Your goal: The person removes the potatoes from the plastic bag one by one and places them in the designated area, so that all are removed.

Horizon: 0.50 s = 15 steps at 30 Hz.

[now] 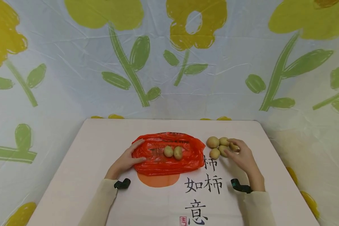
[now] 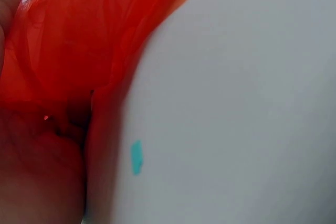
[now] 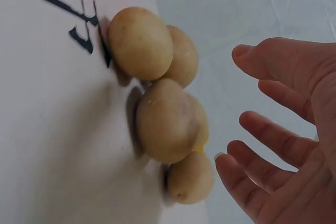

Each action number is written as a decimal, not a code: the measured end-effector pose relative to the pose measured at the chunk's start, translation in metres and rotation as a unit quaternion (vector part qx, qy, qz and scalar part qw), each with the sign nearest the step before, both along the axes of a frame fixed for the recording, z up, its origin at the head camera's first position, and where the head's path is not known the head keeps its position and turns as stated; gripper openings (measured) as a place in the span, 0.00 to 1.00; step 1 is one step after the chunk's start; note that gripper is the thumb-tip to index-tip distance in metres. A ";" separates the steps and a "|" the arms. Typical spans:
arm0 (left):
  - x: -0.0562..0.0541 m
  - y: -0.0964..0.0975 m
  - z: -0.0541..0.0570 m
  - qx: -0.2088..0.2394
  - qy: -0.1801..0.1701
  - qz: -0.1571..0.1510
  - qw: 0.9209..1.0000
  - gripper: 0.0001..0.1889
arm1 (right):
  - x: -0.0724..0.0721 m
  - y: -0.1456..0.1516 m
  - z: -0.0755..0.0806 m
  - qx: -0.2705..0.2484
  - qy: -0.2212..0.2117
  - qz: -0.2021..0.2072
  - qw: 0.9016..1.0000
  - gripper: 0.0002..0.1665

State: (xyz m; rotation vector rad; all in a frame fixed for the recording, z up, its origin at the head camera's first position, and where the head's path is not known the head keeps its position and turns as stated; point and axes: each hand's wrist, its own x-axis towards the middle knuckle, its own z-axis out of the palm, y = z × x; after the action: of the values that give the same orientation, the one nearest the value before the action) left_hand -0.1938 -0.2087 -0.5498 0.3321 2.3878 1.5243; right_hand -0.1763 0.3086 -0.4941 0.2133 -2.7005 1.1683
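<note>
A red plastic bag (image 1: 158,166) lies spread on the table, and two small potatoes (image 1: 168,151) sit close together within its outline. My left hand (image 1: 128,157) holds the bag's left side, thumb toward the near edge and fingers toward the far edge. Red plastic (image 2: 79,35) partly covers that hand in the left wrist view. To the right of the bag, several loose potatoes (image 1: 212,142) lie in a cluster. My right hand (image 1: 243,155) is beside them with thumb and fingers apart. In the right wrist view a gap shows between its fingers and the potatoes (image 3: 167,121).
Under the bag, the pale table cover (image 1: 84,163) carries an orange printed shape (image 1: 158,181) and black printed characters (image 1: 196,213). A flower-patterned sheet (image 1: 214,94) hangs behind the table and along both sides. Each wrist bears a dark band.
</note>
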 end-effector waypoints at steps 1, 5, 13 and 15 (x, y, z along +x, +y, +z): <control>0.000 0.000 0.000 0.001 0.000 0.000 1.000 0.44 | 0.000 -0.002 0.002 0.000 -0.002 0.004 1.000 0.29; 0.000 -0.001 0.000 0.001 0.004 0.000 1.000 0.45 | -0.004 -0.011 0.007 0.002 -0.007 0.018 1.000 0.31; 0.000 0.000 0.000 0.002 0.000 0.001 1.000 0.46 | -0.010 -0.029 0.016 0.010 -0.031 0.032 0.999 0.34; 0.001 0.000 0.000 0.003 0.000 0.000 1.000 0.46 | -0.010 -0.032 0.018 0.007 -0.038 0.036 0.999 0.34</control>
State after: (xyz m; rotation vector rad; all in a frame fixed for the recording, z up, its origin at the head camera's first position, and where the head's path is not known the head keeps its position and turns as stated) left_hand -0.1933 -0.2090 -0.5502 0.3322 2.3828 1.5323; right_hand -0.1867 0.2762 -0.4760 0.2755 -2.7899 1.2007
